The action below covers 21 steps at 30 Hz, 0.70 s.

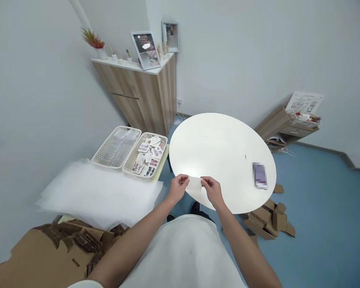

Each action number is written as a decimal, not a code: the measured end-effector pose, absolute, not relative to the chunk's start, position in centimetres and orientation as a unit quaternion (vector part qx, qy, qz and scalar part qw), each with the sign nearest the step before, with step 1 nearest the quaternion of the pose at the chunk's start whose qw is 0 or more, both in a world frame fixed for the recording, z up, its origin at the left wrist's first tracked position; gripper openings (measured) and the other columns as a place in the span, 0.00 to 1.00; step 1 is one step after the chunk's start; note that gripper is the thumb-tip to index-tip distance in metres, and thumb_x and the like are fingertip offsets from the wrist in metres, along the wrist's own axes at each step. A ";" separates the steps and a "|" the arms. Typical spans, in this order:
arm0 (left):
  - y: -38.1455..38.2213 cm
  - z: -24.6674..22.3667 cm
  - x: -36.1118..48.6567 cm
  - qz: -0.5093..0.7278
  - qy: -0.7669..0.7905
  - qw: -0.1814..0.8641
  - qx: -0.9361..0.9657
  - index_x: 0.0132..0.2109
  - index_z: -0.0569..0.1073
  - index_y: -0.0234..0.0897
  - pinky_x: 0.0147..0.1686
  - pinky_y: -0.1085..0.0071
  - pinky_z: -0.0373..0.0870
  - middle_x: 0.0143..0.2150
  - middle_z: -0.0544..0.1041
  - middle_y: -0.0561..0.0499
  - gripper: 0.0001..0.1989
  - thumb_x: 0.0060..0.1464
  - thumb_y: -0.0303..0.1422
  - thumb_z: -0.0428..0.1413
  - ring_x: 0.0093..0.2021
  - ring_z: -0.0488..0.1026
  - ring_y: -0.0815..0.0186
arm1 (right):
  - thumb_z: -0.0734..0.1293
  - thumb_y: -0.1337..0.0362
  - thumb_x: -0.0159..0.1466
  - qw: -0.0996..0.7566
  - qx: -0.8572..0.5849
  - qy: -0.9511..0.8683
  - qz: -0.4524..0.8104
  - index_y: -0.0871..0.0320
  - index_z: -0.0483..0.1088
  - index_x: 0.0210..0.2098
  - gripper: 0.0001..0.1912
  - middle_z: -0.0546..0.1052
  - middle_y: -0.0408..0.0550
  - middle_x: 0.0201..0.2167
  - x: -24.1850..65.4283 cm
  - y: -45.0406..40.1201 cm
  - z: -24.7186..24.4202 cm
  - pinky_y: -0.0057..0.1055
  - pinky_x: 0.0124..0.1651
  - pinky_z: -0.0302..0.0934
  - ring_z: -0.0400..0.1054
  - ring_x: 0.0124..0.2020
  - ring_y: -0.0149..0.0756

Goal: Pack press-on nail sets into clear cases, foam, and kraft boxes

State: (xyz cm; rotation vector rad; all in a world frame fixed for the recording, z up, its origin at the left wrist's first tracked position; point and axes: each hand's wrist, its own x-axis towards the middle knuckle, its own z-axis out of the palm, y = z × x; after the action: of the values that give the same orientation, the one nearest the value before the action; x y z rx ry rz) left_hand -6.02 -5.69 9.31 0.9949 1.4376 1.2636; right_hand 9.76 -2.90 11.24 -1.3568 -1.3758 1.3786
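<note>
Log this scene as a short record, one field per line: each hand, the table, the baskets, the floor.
Left hand: pinching one edge of a small off-white rectangular sheet
Right hand: pinching the sheet's opposite edge
White rounded table: pixelated purple item toward the right
Left of table: white lattice basket of small printed cards; beside it, another white lattice basket
Blue floor: brown cardboard pieces by the table

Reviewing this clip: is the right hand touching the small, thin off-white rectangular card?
Touching. The head view shows the right hand with its thumb and fingers pinched at the card's upper right corner.
</note>
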 end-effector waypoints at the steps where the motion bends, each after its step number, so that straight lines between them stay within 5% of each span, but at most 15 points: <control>1: -5.1 9.4 -5.4 0.517 0.578 0.489 0.400 0.34 0.71 0.35 0.32 0.71 0.67 0.31 0.74 0.49 0.10 0.46 0.37 0.54 0.31 0.70 0.68 | 0.63 0.55 0.53 0.381 -0.532 -0.522 0.546 0.59 0.71 0.34 0.15 0.74 0.48 0.31 10.5 -2.6 11.4 0.34 0.38 0.63 0.67 0.32 0.35; 12: -0.4 9.0 0.8 0.497 0.582 0.531 0.363 0.35 0.71 0.33 0.29 0.72 0.65 0.27 0.71 0.51 0.13 0.42 0.37 0.57 0.27 0.68 0.71 | 0.66 0.56 0.51 0.404 -0.546 -0.444 0.584 0.57 0.70 0.36 0.15 0.71 0.44 0.28 17.0 1.0 10.7 0.35 0.38 0.62 0.66 0.28 0.31; 21: -1.3 10.3 4.3 0.372 0.664 0.349 0.547 0.43 0.70 0.41 0.44 0.63 0.63 0.44 0.66 0.47 0.14 0.48 0.38 0.53 0.47 0.65 0.60 | 0.64 0.53 0.52 0.380 -0.559 -0.472 0.565 0.57 0.68 0.35 0.16 0.71 0.45 0.28 20.1 2.7 9.8 0.32 0.33 0.60 0.67 0.27 0.32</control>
State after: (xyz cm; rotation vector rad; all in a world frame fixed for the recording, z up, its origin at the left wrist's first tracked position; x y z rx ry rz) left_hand 4.33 -1.30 10.30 1.4175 1.7200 0.9652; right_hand 20.07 2.73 9.81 -1.4276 -1.2063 1.4428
